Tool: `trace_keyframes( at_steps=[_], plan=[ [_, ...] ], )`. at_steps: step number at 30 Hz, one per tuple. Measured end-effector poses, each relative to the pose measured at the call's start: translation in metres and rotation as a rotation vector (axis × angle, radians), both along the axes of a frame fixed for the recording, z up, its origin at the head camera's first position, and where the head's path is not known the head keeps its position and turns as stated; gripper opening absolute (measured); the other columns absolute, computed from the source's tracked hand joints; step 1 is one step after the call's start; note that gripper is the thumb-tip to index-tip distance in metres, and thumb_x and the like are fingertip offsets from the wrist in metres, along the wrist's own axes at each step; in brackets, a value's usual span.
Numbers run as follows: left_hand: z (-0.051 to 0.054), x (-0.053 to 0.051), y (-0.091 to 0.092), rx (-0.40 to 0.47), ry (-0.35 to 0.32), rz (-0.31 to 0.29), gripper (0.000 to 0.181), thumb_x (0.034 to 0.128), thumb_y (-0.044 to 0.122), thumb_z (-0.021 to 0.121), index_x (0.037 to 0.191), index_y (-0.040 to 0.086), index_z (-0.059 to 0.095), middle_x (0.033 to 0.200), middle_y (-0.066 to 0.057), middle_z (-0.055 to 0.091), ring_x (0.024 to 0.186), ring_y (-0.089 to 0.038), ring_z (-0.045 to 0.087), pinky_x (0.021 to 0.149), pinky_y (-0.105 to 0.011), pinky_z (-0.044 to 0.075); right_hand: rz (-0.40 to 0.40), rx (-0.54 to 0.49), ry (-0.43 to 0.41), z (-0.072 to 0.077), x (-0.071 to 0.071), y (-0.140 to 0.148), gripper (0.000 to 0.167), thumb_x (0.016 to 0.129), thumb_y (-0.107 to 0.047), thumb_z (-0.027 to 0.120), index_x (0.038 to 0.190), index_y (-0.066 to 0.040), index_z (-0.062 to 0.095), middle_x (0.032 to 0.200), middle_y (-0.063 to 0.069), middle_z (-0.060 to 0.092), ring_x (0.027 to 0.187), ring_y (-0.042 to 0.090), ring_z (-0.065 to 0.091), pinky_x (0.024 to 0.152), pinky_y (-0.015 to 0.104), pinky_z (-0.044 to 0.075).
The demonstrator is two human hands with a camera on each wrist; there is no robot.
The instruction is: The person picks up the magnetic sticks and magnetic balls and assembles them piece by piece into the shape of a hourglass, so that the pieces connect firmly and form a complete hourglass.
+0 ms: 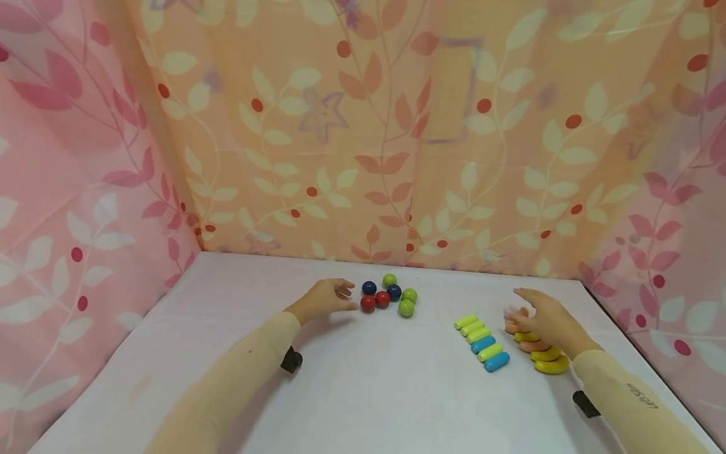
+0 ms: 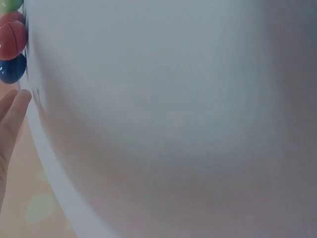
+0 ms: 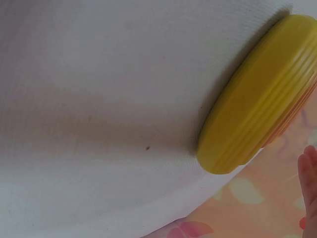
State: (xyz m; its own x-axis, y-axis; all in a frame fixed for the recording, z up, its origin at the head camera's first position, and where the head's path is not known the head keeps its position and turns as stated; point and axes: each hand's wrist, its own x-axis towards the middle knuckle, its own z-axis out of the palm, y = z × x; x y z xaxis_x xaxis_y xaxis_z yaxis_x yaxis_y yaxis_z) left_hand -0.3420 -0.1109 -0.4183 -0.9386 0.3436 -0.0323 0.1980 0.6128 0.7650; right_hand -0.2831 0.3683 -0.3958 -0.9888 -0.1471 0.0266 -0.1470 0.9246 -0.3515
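My left hand (image 1: 324, 297) is just left of a cluster of small balls, its fingers loosely spread and holding nothing. Nearest to it are a red ball (image 1: 367, 304) and a dark blue ball (image 1: 369, 288); green balls (image 1: 406, 308) lie on the cluster's right side. On the right, my right hand (image 1: 543, 320) hovers over the far end of a row of curved, banana-like pieces, fingers apart. The row mixes yellow pieces (image 1: 552, 366) and orange pieces (image 1: 533, 346), partly hidden by that hand. A yellow curved piece (image 3: 252, 99) looms large in the right wrist view.
Left of the curved pieces runs a slanting row of short cylinders, some yellow-green (image 1: 466, 322) and some blue (image 1: 496, 362). All lie on a white-covered table (image 1: 368, 391). Patterned cloth (image 1: 363, 126) encloses the back and both sides.
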Motion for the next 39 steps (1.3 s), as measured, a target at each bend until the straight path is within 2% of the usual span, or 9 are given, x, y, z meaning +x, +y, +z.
trace_keyframes(
  at_steps=[4, 8, 11, 18, 24, 30, 32, 34, 39],
  plan=[
    [0.002, 0.0, 0.004, 0.026, -0.003, -0.004, 0.054, 0.0839, 0.027, 0.079, 0.131, 0.007, 0.062, 0.122, -0.01, 0.069, 0.114, -0.025, 0.066, 0.098, -0.039, 0.055, -0.026, -0.035, 0.048, -0.002, -0.003, 0.003, 0.079, 0.092, -0.052, 0.065, 0.143, 0.004, 0.044, 0.134, 0.032, 0.055, 0.118, 0.052, 0.055, 0.096, 0.065, 0.048],
    [0.003, 0.001, 0.008, 0.033, -0.024, 0.023, 0.053, 0.0833, 0.026, 0.08, 0.131, 0.009, 0.062, 0.124, -0.01, 0.068, 0.114, -0.026, 0.066, 0.093, -0.037, 0.057, -0.059, -0.069, 0.061, -0.001, -0.002, 0.004, 0.079, 0.091, -0.053, 0.065, 0.14, 0.006, 0.048, 0.13, 0.03, 0.06, 0.117, 0.049, 0.057, 0.097, 0.064, 0.047],
    [0.003, 0.0, 0.009, 0.045, -0.059, 0.042, 0.052, 0.0833, 0.027, 0.08, 0.13, 0.012, 0.063, 0.126, -0.009, 0.067, 0.114, -0.025, 0.065, 0.09, -0.035, 0.058, -0.105, -0.126, 0.009, 0.001, -0.002, 0.004, 0.082, 0.091, -0.057, 0.062, 0.141, 0.007, 0.047, 0.132, 0.032, 0.057, 0.12, 0.05, 0.052, 0.1, 0.064, 0.045],
    [0.002, -0.004, 0.01, 0.129, -0.148, 0.083, 0.045, 0.0848, 0.026, 0.079, 0.126, 0.015, 0.065, 0.125, -0.007, 0.066, 0.102, -0.019, 0.067, 0.084, -0.031, 0.059, -0.235, -0.356, -0.12, 0.006, -0.004, 0.006, 0.09, 0.092, -0.066, 0.052, 0.144, 0.007, 0.043, 0.148, 0.032, 0.043, 0.136, 0.05, 0.034, 0.111, 0.064, 0.034],
    [0.0, -0.003, 0.012, 0.172, -0.196, 0.101, 0.042, 0.0853, 0.023, 0.079, 0.124, 0.014, 0.066, 0.126, -0.01, 0.066, 0.092, -0.017, 0.069, 0.082, -0.03, 0.06, -0.297, -0.43, -0.179, 0.005, -0.003, 0.008, 0.095, 0.089, -0.07, 0.055, 0.142, 0.007, 0.044, 0.149, 0.032, 0.04, 0.131, 0.047, 0.038, 0.112, 0.062, 0.035],
    [0.0, -0.003, 0.015, 0.182, -0.236, 0.123, 0.038, 0.0868, 0.026, 0.077, 0.122, 0.017, 0.067, 0.125, -0.008, 0.066, 0.094, -0.016, 0.068, 0.085, -0.03, 0.059, -0.347, -0.473, -0.232, 0.002, -0.003, 0.012, 0.088, 0.092, -0.063, 0.056, 0.142, 0.009, 0.043, 0.144, 0.032, 0.046, 0.125, 0.044, 0.05, 0.111, 0.061, 0.037],
    [-0.002, -0.004, 0.017, 0.203, -0.247, 0.12, 0.038, 0.0869, 0.024, 0.077, 0.122, 0.014, 0.066, 0.123, -0.008, 0.067, 0.095, -0.017, 0.068, 0.085, -0.031, 0.059, -0.358, -0.492, -0.253, 0.0, -0.004, 0.014, 0.084, 0.093, -0.059, 0.057, 0.14, 0.01, 0.045, 0.139, 0.031, 0.052, 0.118, 0.041, 0.056, 0.106, 0.057, 0.043],
    [-0.004, -0.005, 0.019, 0.226, -0.253, 0.115, 0.037, 0.087, 0.022, 0.077, 0.121, 0.012, 0.067, 0.121, -0.009, 0.068, 0.096, -0.017, 0.068, 0.086, -0.031, 0.06, -0.375, -0.523, -0.269, -0.002, -0.004, 0.015, 0.081, 0.093, -0.056, 0.06, 0.138, 0.009, 0.048, 0.132, 0.027, 0.058, 0.114, 0.035, 0.058, 0.098, 0.045, 0.051],
    [-0.008, -0.007, 0.024, 0.237, -0.247, 0.088, 0.033, 0.0878, 0.019, 0.076, 0.119, 0.01, 0.067, 0.12, -0.008, 0.067, 0.098, -0.017, 0.066, 0.087, -0.032, 0.059, -0.457, -0.678, -0.323, -0.006, -0.005, 0.016, 0.073, 0.09, -0.046, 0.069, 0.135, 0.009, 0.051, 0.107, 0.007, 0.064, 0.106, 0.027, 0.053, 0.076, 0.026, 0.058]
  ],
)
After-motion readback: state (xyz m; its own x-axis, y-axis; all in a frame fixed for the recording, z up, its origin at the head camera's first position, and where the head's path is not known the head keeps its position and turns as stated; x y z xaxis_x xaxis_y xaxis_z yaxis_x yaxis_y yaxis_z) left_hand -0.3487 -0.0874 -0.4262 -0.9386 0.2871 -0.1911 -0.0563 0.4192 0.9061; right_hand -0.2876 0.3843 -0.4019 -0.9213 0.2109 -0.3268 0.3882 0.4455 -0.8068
